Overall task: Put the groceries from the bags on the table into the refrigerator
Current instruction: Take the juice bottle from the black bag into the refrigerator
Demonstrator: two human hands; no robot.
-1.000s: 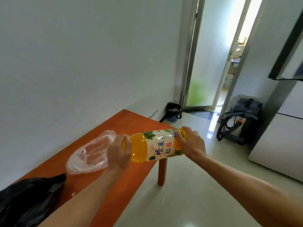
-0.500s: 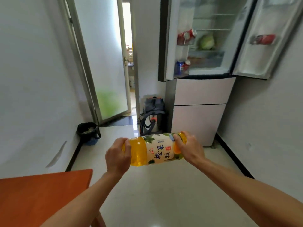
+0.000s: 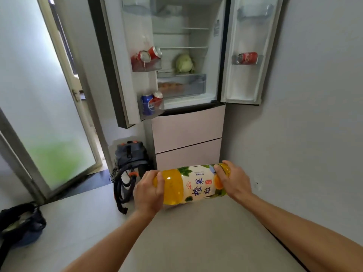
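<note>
Left door of the refrigerator [image 3: 188, 122] swung wide: two bins on it, the upper one with red cans [image 3: 146, 55] lying tilted, the lower with a blue can [image 3: 147, 104] upright beside another red one. Both bins look close to full.

Left hand [image 3: 148, 193] wrapped around one end of the juice bottle [image 3: 191, 183], fingers curled over the orange, unlabelled part. Which end is the cap cannot be told; both are covered.

Bottle held crosswise in front of the body, below the open compartment and level with the closed lower drawers. Long axis runs left to right, the right end a little higher. It lies broadside to the opening, not pointed into it.

Behind and above the bottle: a cabbage [image 3: 184, 63] on the shelf [image 3: 182, 72], a clear drawer underneath, bare wire shelves higher up.

Right hand [image 3: 233, 180] clamped over the other end, on the label's edge. Both hands equally near; neither is free.

Right door also open, one red can [image 3: 247, 57] lying in its middle bin, top bin apparently empty.

Judgement: the move turns on the axis. Lying down, the bottle needs an open shelf beside or above the cabbage; standing up, it needs a tall door bin. It must be raised either way.
</note>
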